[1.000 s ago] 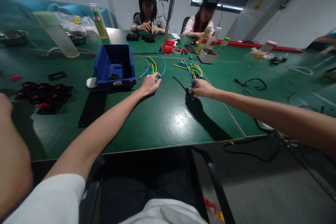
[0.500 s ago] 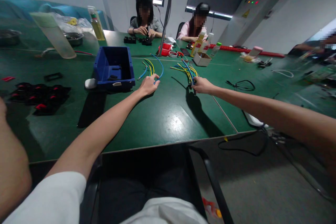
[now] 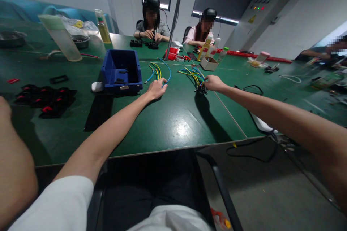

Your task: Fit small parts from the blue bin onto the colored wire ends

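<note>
My left hand [image 3: 157, 88] is closed around the near ends of a few wires [image 3: 156, 71], blue and yellow-green, which fan out away from me on the green table. One longer blue wire [image 3: 169, 68] curves up beside the fingers. To the right, my right hand [image 3: 215, 82] pinches at the side of a larger bundle of blue and yellow wires [image 3: 191, 74]. Dark ends of this bundle [image 3: 201, 89] show just below the fingertips. Exactly which wires the right fingers grip is hard to make out.
Left of my left hand stands a blue bin [image 3: 121, 70] with black parts inside. A black phone-like slab [image 3: 99, 112] and several black-and-red parts [image 3: 45, 99] lie further left. A small carton [image 3: 209, 63] and bottles stand behind the bundle. Two people sit opposite.
My right hand has shifted slightly right, and the bundle's dark ends are now more exposed below it. My left hand stays on its wires. The whole view has shifted a little.
</note>
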A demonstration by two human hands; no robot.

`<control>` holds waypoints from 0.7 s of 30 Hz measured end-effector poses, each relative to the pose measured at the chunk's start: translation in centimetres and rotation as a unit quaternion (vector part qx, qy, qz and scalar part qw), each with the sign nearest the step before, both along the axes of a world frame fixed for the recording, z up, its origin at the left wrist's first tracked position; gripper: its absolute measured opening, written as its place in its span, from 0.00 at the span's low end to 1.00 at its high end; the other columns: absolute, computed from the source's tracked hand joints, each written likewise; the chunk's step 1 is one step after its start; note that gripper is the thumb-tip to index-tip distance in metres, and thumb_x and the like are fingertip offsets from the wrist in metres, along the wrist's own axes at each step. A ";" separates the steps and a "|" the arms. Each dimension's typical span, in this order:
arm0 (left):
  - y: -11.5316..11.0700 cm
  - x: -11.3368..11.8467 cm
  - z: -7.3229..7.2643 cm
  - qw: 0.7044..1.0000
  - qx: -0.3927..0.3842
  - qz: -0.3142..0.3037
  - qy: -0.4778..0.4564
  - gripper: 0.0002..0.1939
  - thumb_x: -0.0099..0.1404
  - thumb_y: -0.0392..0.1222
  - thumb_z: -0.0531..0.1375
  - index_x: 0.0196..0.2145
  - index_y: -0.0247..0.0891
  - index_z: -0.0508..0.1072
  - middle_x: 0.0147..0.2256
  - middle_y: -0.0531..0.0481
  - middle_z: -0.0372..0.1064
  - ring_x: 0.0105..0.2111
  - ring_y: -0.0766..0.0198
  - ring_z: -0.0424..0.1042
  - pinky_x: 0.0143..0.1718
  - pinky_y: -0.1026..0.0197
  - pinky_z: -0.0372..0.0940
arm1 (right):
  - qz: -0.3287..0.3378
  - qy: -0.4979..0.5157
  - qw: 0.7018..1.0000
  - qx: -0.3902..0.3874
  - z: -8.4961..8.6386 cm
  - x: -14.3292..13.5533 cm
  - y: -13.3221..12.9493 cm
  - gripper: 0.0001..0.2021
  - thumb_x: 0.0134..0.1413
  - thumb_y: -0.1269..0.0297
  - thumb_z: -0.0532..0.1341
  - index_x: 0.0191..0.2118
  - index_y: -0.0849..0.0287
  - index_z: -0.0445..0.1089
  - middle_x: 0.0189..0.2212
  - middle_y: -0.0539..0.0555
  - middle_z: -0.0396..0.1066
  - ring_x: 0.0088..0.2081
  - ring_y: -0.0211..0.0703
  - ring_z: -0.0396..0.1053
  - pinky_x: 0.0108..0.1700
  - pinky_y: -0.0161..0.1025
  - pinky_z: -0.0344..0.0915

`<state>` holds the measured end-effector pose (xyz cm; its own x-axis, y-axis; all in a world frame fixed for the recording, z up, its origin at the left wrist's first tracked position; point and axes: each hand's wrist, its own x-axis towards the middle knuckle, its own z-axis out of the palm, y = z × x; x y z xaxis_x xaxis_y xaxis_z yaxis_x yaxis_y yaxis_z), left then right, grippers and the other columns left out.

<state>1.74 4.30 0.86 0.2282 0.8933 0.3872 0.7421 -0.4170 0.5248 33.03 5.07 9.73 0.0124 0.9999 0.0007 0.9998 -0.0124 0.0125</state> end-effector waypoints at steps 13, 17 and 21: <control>-0.2 0.1 0.3 1.000 -0.008 0.005 0.028 0.17 0.69 0.45 0.56 0.51 0.36 0.73 0.33 0.41 0.75 0.35 0.53 0.74 0.39 0.56 0.65 | -0.013 -0.060 0.998 -0.002 -0.4 0.1 2.8 0.17 0.60 0.69 0.56 0.50 0.72 0.74 0.46 0.73 0.74 0.51 0.59 0.72 0.51 0.43 0.65; -0.4 0.2 0.6 0.999 -0.015 0.007 0.042 0.17 0.69 0.45 0.55 0.51 0.37 0.73 0.34 0.42 0.75 0.37 0.54 0.75 0.40 0.57 0.66 | -0.010 -0.082 0.997 0.006 -0.3 -0.9 2.8 0.17 0.59 0.69 0.55 0.50 0.69 0.74 0.47 0.72 0.74 0.51 0.62 0.72 0.48 0.45 0.66; -0.4 0.2 0.6 0.998 -0.012 0.010 0.053 0.17 0.70 0.45 0.55 0.52 0.37 0.73 0.34 0.42 0.76 0.38 0.54 0.76 0.41 0.57 0.66 | 0.006 -0.095 0.995 0.012 -0.5 -1.3 2.5 0.16 0.60 0.70 0.54 0.49 0.70 0.74 0.47 0.73 0.73 0.49 0.64 0.73 0.45 0.45 0.67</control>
